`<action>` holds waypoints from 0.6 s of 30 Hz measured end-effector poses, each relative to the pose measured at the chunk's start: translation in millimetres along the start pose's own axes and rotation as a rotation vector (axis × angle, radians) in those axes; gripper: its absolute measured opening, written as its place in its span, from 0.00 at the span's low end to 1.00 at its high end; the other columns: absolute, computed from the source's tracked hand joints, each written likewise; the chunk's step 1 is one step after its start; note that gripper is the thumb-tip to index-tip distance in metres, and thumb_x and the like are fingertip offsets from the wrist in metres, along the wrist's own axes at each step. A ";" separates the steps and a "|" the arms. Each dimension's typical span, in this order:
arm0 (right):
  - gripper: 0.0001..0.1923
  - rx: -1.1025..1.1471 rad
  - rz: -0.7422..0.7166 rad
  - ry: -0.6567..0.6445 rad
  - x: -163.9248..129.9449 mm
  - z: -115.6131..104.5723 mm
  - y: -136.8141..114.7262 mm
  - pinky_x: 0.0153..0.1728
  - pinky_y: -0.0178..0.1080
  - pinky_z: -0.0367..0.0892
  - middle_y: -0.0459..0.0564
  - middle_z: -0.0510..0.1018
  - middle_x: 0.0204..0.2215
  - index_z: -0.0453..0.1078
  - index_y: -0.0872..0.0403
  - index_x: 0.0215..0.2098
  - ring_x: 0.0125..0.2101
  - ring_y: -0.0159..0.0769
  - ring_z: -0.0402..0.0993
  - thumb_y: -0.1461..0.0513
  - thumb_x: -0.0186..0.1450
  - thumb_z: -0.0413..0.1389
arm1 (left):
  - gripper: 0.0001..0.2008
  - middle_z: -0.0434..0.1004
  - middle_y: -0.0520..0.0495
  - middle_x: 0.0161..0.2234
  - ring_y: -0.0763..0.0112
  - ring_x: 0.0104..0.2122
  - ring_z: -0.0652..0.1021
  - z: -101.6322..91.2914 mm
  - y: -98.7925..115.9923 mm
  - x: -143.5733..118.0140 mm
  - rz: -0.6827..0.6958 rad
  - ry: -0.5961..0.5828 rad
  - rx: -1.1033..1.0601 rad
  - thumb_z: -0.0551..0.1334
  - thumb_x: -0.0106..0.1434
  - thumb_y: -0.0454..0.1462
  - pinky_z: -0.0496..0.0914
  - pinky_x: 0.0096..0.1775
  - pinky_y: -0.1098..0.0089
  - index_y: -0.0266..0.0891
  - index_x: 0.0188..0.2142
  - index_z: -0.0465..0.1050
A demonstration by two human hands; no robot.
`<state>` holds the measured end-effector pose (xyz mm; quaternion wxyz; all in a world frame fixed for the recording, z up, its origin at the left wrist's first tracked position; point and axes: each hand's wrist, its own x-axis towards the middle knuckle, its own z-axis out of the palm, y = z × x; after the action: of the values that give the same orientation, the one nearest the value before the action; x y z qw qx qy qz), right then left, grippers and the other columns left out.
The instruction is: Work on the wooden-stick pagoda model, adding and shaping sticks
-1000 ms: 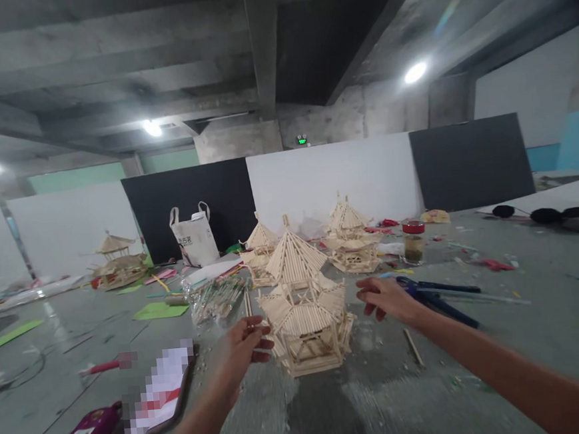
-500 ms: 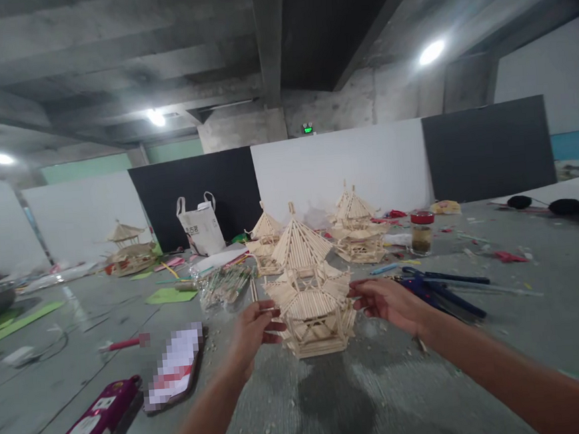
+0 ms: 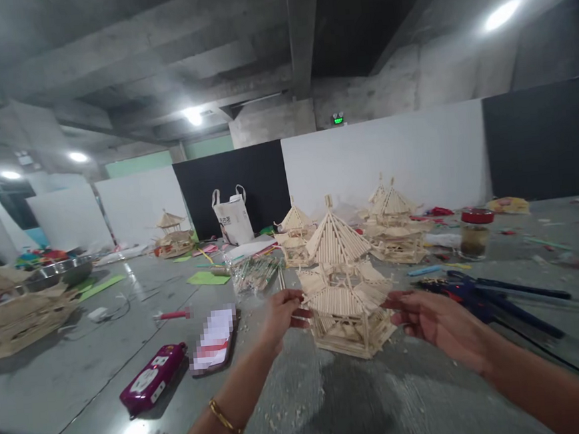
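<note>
A small two-tiered model pavilion [image 3: 343, 299], built of pale wooden sticks with a pointed roof, stands upright on the grey table in front of me. My left hand [image 3: 282, 318] grips its left side at the lower eave, fingers against the sticks. On the opposite side, my right hand [image 3: 428, 316] holds the right edge of the same eave between thumb and fingers. Fingertips of both hands are partly hidden by the eave. Behind it stand similar stick pavilions [image 3: 295, 226] [image 3: 395, 225].
Dark blue glue guns or pliers-like tools [image 3: 481, 295] lie right of my right hand, near a red-lidded jar [image 3: 472, 232]. Leftward are a phone [image 3: 215, 340], a purple power strip [image 3: 154, 380], a bag of sticks [image 3: 254, 272] and a tote bag [image 3: 233, 220].
The pavilion has turned a little, so a corner of its base now faces me. Both hands stay at its sides. My view has swung left, showing another model at the left edge.
</note>
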<state>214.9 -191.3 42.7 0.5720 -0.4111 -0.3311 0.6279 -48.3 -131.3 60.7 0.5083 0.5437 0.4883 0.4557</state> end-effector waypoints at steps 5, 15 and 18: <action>0.04 0.001 -0.016 -0.004 -2.3 2.1 4.2 0.24 0.32 0.67 0.52 0.77 0.36 0.70 0.55 0.32 0.28 0.33 0.74 0.65 0.59 0.53 | 0.08 0.74 0.50 0.34 0.74 0.28 0.75 -2.6 0.4 8.0 -0.015 -0.008 0.006 0.58 0.65 0.37 0.72 0.28 0.71 0.35 0.41 0.69; 0.15 -0.096 -0.121 -0.093 -11.7 19.1 13.7 0.30 0.35 0.68 0.52 0.76 0.38 0.70 0.55 0.34 0.32 0.37 0.75 0.55 0.51 0.59 | 0.08 0.73 0.51 0.31 0.75 0.26 0.74 -9.5 3.7 31.4 -0.008 -0.027 0.032 0.58 0.65 0.37 0.72 0.27 0.71 0.35 0.40 0.69; 0.18 -0.207 -0.122 -0.086 -15.7 16.9 9.2 0.25 0.35 0.66 0.52 0.76 0.36 0.69 0.56 0.34 0.28 0.38 0.75 0.54 0.49 0.61 | 0.07 0.73 0.52 0.30 0.76 0.25 0.75 -14.8 6.5 35.7 0.000 -0.037 0.035 0.58 0.65 0.37 0.72 0.27 0.72 0.34 0.40 0.70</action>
<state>195.8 -207.1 44.2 0.5488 -0.4197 -0.4427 0.5716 -58.7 -94.3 68.2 0.5077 0.5608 0.4866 0.4371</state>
